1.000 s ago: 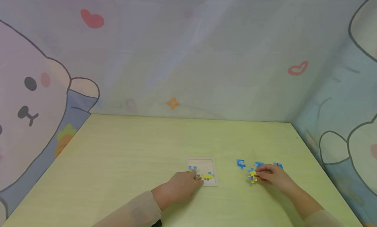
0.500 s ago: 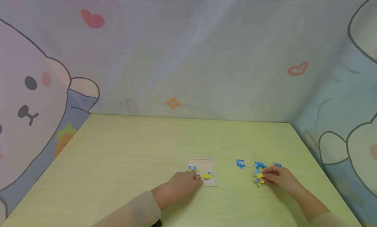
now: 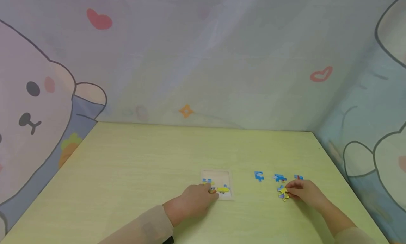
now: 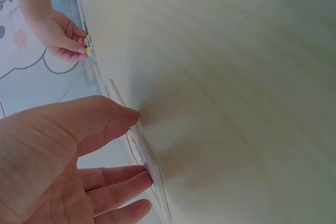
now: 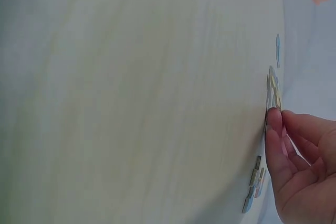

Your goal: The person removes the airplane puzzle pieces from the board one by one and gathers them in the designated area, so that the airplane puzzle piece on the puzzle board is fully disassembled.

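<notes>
My right hand (image 3: pixel 306 192) pinches a blue and yellow jigsaw puzzle piece (image 3: pixel 282 192) between thumb and fingers, low over the right of the table. In the right wrist view this piece (image 5: pixel 273 88) appears edge-on. My left hand (image 3: pixel 192 201) rests on the near left of a square puzzle tray (image 3: pixel 219 175), its thumb and fingertips touching the edge in the left wrist view. Inside the tray lie a blue and yellow piece (image 3: pixel 207 181) and a yellow airship-like piece (image 3: pixel 223 189). The left fingers hide part of the tray's lower left.
Loose on the table right of the tray lie a blue piece (image 3: pixel 259 176), a second blue piece (image 3: pixel 280 177), and a blue and red one (image 3: pixel 298 177) partly behind my right hand. A printed cloth (image 3: pixel 203 61) hangs behind the pale table (image 3: pixel 142 159).
My right hand has moved a little to the right with the puzzle piece and turned it, uncovering more of the loose pieces. The left hand has stayed on the tray.
</notes>
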### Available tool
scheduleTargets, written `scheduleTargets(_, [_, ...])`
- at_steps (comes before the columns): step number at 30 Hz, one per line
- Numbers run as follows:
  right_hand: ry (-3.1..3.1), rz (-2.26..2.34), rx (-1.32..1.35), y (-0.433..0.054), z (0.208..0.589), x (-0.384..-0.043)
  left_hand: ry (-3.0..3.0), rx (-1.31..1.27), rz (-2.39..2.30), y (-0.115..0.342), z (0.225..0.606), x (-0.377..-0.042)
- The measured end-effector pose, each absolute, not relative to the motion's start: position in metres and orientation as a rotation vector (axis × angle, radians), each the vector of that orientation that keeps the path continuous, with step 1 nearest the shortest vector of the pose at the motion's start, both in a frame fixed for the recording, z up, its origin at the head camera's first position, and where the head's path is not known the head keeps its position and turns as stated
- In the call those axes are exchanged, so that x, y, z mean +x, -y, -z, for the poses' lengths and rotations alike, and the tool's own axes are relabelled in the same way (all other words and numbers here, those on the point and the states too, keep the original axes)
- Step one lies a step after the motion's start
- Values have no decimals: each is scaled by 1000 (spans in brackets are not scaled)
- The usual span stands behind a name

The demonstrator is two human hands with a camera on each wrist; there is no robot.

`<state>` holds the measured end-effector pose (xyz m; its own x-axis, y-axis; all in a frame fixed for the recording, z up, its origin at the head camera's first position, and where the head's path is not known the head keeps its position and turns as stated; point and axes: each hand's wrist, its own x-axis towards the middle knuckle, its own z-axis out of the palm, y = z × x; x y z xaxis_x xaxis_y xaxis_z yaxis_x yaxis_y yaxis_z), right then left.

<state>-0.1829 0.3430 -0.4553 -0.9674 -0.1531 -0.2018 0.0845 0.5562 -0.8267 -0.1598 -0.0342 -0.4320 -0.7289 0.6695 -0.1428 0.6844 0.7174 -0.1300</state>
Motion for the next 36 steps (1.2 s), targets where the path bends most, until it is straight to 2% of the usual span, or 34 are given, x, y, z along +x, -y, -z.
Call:
scheduleTargets(19, [-2821,1037,-133,-337,448,-182,-2793,1086,261,34,429,-160])
scheduleTargets(29, [-2632,1352,-186,-306,448,-189,-2793,1111,226,37,424,-157])
scheduleTargets(36, [-2508,1439,-321,-274,444,-197,-2795,1108,217,35,423,-158])
